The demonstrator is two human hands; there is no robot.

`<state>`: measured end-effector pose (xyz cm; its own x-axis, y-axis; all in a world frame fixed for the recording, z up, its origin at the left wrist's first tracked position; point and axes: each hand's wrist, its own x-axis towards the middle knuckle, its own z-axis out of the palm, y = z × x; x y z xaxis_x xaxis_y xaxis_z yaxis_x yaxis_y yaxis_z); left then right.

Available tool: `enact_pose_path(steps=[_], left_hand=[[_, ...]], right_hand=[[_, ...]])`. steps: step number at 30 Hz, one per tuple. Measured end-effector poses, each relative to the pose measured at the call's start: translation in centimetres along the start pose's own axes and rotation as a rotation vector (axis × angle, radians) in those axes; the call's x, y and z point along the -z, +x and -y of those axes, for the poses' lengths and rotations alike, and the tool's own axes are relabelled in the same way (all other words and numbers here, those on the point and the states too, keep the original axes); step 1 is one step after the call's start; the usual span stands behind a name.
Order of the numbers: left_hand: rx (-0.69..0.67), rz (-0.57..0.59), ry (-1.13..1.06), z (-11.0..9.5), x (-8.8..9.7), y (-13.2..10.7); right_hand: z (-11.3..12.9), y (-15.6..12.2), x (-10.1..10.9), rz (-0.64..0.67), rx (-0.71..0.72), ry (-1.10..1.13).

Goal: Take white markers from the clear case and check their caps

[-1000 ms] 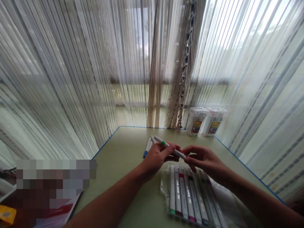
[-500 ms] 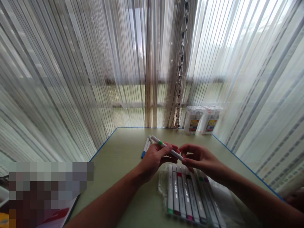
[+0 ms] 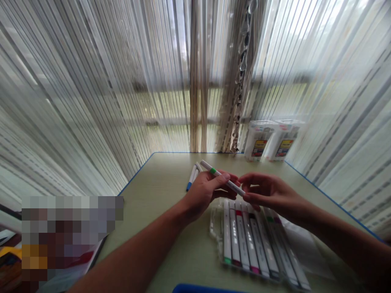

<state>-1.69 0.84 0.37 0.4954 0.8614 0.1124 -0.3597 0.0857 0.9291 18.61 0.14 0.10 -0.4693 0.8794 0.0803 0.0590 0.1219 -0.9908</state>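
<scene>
A white marker (image 3: 235,186) with a green band slants down to the right above the table. My left hand (image 3: 203,191) is closed round its middle, thumb on top. At the marker's lower right end my right hand (image 3: 271,190) pinches the tip, its other fingers curled. Just below my hands lies a clear plastic case (image 3: 216,232) holding several white markers (image 3: 243,240) with coloured bands and ends in green, red, pink and black. Beyond my left hand, loose white markers (image 3: 192,178), one with a blue end, lie on the table, partly hidden.
Two clear boxes (image 3: 258,142) with labels stand at the back right of the pale green table (image 3: 165,175). Striped string curtains (image 3: 171,134) hang behind it. A blurred-out patch (image 3: 70,240) covers the left. A blue edge (image 3: 207,289) shows at the bottom.
The view has tilted down and shifted slightly left, so things sit higher and further right. Both hands keep nearly the same hold on the marker. A blue edge has come into view below.
</scene>
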Motion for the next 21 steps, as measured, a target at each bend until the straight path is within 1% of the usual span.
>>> enact_pose_path(steps=[4,21], left_hand=[[-0.002,0.009,0.008,-0.04,0.01,0.04],[0.012,-0.022,0.017,-0.01,-0.02,0.14]], right_hand=[[0.01,-0.04,0.05,-0.013,-0.009,-0.005],[-0.27,-0.04,0.33,-0.048,-0.012,-0.066]])
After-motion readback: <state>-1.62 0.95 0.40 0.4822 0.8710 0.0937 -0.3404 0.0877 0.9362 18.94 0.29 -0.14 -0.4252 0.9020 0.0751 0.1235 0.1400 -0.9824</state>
